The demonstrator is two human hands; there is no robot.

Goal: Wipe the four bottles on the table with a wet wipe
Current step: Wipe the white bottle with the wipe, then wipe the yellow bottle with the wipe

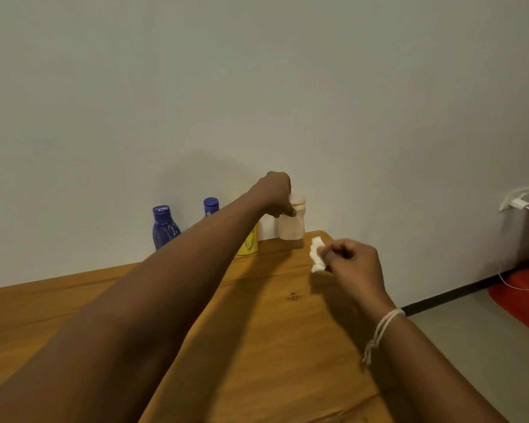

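At the surface's [257, 346] far edge, left hand [277, 193] grips the pale bottle [293, 227], right hand [353, 262] pinches the wet wipe [316, 254]; progress unclear.

A: What's the table [272, 346] looking like?
B: It's showing warm, smooth wood with visible grain and one dark knot.
A: And the bottles?
B: The blue bottle [164, 228] is gleaming like glossy plastic; the pale bottle [293, 222] is looking cloudy and translucent. The wipe [317, 254] is appearing soft, crumpled, matt.
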